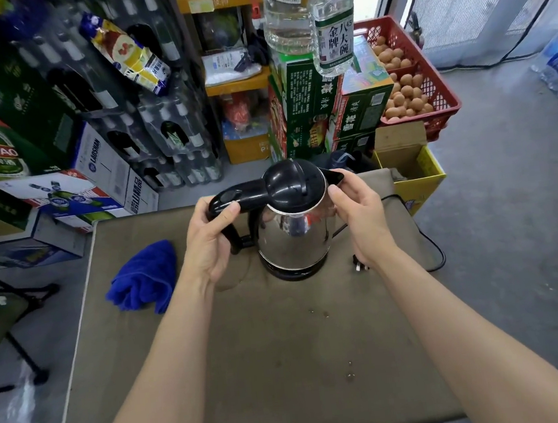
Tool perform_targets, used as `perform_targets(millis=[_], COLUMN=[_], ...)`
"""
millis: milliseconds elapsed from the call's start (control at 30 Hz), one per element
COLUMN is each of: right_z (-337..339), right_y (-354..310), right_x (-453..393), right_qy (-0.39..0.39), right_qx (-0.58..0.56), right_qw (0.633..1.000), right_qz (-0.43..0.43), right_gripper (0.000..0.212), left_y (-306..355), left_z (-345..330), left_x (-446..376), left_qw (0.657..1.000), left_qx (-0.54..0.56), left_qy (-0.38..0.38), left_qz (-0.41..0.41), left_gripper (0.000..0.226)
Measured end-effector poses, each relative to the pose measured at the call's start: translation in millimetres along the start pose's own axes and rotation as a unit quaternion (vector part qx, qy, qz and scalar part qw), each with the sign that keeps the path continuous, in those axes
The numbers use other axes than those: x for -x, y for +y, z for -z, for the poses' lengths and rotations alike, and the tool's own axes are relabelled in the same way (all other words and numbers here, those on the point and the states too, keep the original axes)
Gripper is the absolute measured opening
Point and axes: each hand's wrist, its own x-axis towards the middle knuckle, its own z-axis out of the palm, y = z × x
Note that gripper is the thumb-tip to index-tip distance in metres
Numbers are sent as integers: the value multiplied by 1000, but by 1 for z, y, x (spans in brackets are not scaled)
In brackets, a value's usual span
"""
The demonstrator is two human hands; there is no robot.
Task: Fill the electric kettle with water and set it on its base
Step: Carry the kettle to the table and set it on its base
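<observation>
Brown tabletop [251, 352], drink crates behind: your left hand [205, 246] grips the kettle [290, 230] handle, right hand [360, 213] fingers pinch its spout; blue cloth [145, 280] beside.

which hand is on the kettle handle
The left hand grips the black handle of the kettle. The right hand is on the other side, its fingers at the spout.
</observation>
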Motion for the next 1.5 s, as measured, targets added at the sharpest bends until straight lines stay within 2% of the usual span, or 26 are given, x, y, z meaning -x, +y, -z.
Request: perform_targets(millis=[133, 233, 333, 433, 567, 633, 733, 767, 867, 1033, 1100, 1167, 1267, 1333, 1500], right_z=[-8, -9, -6, -1, 6, 5, 1, 1, 1, 0, -1, -3, -9, -11, -10], right_y=[-2, -4, -5, -3, -2, -3, -1, -1, 2, 7, 6, 4, 3, 2, 2], right_x=[-4, 0, 7, 12, 14, 14, 11, 11, 14, 14, 12, 9, 4, 3, 8], right_qy=[-5, -20, -16, -5, 22, 17, -11, -24, -55, -72, -63, -59, -63, -61, -84], right_qx=[2, 3, 4, 5, -15, -13, 16, 18, 0, -28, -36, -47, -39, -48, -21], right_qw=[1000, 1000, 1000, 1000, 999, 1000, 1000, 999, 998, 996, 996, 996, 997, 997, 996], right_qz=[1, -4, -16, -16, -18, -17, -12, -11, -16, -51, -51, -48, -30, -28, -17], right_gripper=[29, 23, 30, 28, 27, 26, 31, 36, 38, 40, 28, 18, 34, 43, 28], left_y=[8, 6, -1, -3, 0, 1, 1, 4, 8, 11, 12, 15, 15, 14, 11], left_z=[2, 7, 11, 6, -5, -3, 8, 7, 1, -5, -8, -10, -4, 0, 4], left_x=[-1, 7, 15, 19, 14, 10, 9, 12, 17, 17, 17, 16, 8, 5, 11], left_qw=[1000, 999, 999, 999, 999, 999, 997, 996, 991, 986, 987, 987, 991, 992, 988], left_qx=[-26, -36, -31, -27, -26, -24, -36, -56, -114, -133, -129, -133, -115, -114, -143], left_qy=[2, 5, 18, 18, 3, -9, -23, -23, -6, 13, 16, 12, 7, 3, 12], left_qz=[9, 21, 29, 28, 28, 33, 58, 62, 68, 95, 91, 87, 67, 61, 54], left_gripper=[18, 13, 25, 35, 36, 38, 52, 51, 30, 52, 57, 72, 96, 99, 90])
